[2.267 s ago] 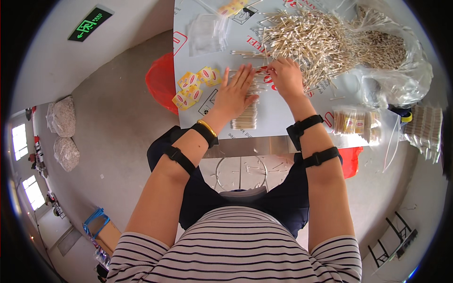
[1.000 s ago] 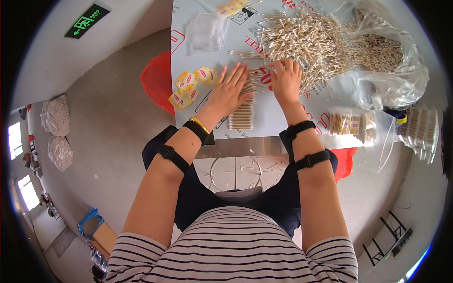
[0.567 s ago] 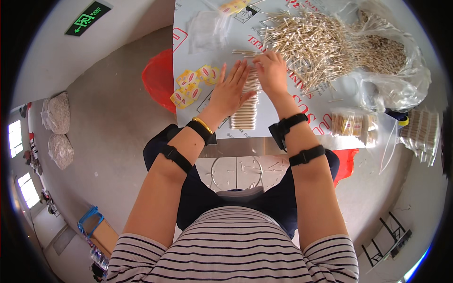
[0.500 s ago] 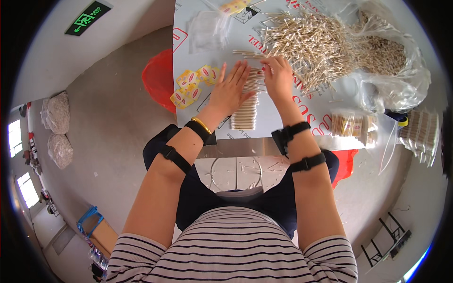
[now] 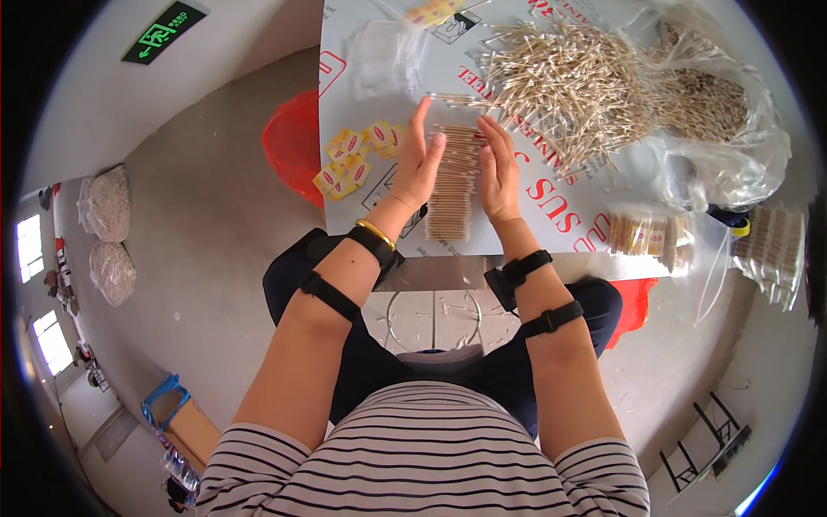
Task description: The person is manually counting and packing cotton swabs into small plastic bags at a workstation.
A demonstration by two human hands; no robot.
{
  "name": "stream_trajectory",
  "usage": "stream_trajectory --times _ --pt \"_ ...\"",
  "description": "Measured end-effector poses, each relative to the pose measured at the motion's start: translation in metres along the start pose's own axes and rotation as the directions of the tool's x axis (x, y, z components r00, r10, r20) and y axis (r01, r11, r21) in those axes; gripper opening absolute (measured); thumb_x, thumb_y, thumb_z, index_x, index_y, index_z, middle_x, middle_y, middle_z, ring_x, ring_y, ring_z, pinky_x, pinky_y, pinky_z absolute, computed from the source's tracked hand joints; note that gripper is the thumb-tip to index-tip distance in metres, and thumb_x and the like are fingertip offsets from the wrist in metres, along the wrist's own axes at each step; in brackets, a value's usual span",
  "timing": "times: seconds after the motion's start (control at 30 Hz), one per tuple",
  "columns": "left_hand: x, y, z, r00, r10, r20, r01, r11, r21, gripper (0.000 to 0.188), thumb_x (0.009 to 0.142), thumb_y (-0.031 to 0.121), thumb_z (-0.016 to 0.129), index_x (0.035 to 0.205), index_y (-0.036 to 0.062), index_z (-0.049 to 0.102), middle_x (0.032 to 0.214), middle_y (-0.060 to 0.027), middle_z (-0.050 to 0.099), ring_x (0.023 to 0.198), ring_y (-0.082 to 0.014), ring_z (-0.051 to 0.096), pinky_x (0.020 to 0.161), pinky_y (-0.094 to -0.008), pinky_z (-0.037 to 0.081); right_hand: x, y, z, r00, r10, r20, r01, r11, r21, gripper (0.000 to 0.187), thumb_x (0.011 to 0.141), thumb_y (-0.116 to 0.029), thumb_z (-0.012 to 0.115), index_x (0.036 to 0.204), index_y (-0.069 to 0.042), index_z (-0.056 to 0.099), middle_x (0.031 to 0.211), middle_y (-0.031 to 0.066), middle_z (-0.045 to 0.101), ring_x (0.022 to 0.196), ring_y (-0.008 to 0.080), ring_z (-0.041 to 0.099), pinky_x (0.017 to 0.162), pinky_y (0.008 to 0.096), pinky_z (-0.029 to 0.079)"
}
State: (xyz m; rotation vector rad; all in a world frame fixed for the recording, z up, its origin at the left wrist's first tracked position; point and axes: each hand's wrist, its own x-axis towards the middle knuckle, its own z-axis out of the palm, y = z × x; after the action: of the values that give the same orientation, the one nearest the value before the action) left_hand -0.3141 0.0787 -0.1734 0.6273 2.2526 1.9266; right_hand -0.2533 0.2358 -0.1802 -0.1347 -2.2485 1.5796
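Observation:
A column of cotton swabs [image 5: 448, 207] lies side by side on the table in front of me, neat at the near end and looser at the far end. My left hand [image 5: 418, 168] stands on edge along its left side, thumb and fingers stretched out. Along the right side, my right hand [image 5: 500, 177] has its fingers extended, with the palm facing the column. The hands flank the swabs and grip none of them. A few loose swabs [image 5: 461, 101] lie just beyond the fingertips, by a large heap of cotton swabs [image 5: 568, 82].
Small yellow printed cards [image 5: 345, 164] lie left of my left hand, with clear plastic bags [image 5: 385, 65] beyond. At right are a large clear bag of swabs [image 5: 702, 103], a filled packet [image 5: 636, 231] and a stack of packets [image 5: 769, 250]. The table's metal edge [image 5: 439, 272] is near my wrists.
My left hand has lifted from lying flat across the swabs and turned on edge at their left. The right hand has drawn nearer and straightened its fingers along the right side.

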Motion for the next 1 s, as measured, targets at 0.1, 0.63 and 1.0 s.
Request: stream_trajectory --times 0.1,0.63,1.0 --pt "0.001 -0.002 0.007 0.999 0.03 0.04 -0.032 0.999 0.042 0.086 0.107 0.056 0.044 0.163 -0.0039 0.017 0.168 -0.0263 0.021 0.158 -0.0379 0.021 0.127 -0.0448 0.02 0.007 0.001 0.012 1.0 0.013 0.019 -0.014 1.0 0.015 0.043 0.107 -0.018 0.046 0.147 -0.003 0.053 0.156 0.0202 0.047 0.145 0.0378 0.044 0.118 0.0428 0.038" --pt "0.001 -0.008 -0.006 0.939 0.136 0.317 -0.324 0.658 0.679 0.067 0.109 0.044 0.044 0.162 0.0065 0.031 0.169 -0.0115 0.03 0.158 -0.0329 0.022 0.128 -0.0563 0.014 -0.027 -0.004 -0.045 0.998 0.057 -0.03 -0.061 0.982 -0.178 0.042 0.098 -0.003 0.047 0.139 0.001 0.058 0.146 0.0211 0.055 0.144 0.0409 0.045 0.119 0.0455 0.038" --pt "-0.01 0.009 0.002 0.928 0.123 0.352 -0.363 0.509 0.78 0.066 0.106 0.037 0.05 0.162 0.007 0.032 0.171 -0.0102 0.027 0.159 -0.0288 0.022 0.128 -0.0592 0.011 -0.076 -0.02 -0.036 0.999 0.005 0.054 0.022 0.873 -0.487 0.055 0.093 -0.005 0.055 0.147 0.001 0.05 0.155 0.0177 0.048 0.148 0.0369 0.041 0.124 0.0522 0.031"
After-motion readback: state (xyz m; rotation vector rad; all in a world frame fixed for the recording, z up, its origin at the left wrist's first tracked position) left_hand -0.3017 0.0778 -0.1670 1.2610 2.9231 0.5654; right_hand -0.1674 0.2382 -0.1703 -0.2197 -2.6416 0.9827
